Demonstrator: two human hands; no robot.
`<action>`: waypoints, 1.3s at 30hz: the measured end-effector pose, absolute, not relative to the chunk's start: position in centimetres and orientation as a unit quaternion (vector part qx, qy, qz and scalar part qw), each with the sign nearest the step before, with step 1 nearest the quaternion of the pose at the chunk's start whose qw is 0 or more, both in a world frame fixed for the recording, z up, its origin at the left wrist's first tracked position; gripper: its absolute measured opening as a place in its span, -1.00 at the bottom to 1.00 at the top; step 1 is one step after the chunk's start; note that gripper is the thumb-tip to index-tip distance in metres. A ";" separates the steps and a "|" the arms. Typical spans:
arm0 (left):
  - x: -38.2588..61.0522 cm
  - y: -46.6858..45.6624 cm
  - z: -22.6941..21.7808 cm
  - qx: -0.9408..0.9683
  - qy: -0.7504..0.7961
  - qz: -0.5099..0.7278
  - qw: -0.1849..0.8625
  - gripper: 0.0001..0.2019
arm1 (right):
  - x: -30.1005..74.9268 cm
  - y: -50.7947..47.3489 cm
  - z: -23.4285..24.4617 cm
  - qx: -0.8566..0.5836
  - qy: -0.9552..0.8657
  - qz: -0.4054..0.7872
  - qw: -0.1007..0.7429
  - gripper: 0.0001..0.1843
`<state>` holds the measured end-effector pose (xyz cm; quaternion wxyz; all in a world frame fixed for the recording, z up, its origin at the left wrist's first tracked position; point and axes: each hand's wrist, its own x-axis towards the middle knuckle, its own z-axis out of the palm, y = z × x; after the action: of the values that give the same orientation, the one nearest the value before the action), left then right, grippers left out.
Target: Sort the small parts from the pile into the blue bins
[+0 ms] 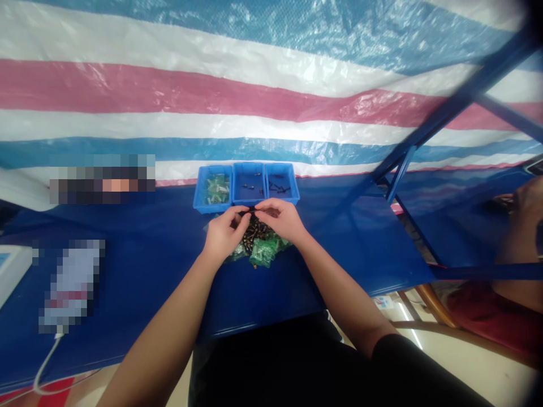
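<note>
My left hand (225,233) and my right hand (280,219) meet over a heap on the blue table. Their fingertips pinch a small dark piece (253,210) between them, too small to name exactly. Under and between the hands lies a pile of small dark and brass-coloured metal parts (256,230). Crumpled green plastic packets (263,251) rest at the near side of the pile, partly below my right hand. Just beyond my fingers, three blue bins stand side by side: the left bin (196,195), the middle bin (248,198) and the right bin (296,189).
Green packets fill the left bin; a few small parts lie in the other two. A phone-like object (72,282) with a white cable (42,367) is on the table (169,271). Blue metal framing (424,130) rises at right, with another person's arm (520,226) beyond.
</note>
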<state>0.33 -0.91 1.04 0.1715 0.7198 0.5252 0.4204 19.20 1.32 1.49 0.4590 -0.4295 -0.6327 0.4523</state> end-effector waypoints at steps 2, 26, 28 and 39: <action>0.3 -0.9 1.1 0.721 0.527 0.417 0.168 -0.73 | 19.2 1.3 1.5 -0.429 -0.633 0.452 0.459 -0.77; 0.3 -0.9 1.1 0.726 0.521 0.416 0.172 -0.78 | 19.2 1.2 1.7 -0.419 -0.640 0.456 0.455 -0.77; 0.3 -0.9 1.2 0.726 0.519 0.420 0.165 -0.79 | 19.2 1.2 1.7 -0.418 -0.640 0.457 0.454 -0.76; 0.3 -0.9 1.0 0.724 0.515 0.422 0.181 -0.74 | 19.2 1.3 1.5 -0.429 -0.650 0.430 0.457 -0.80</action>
<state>0.32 -0.89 1.02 0.1814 0.7235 0.5154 0.4218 19.19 1.28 1.55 0.4567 -0.4288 -0.6500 0.4302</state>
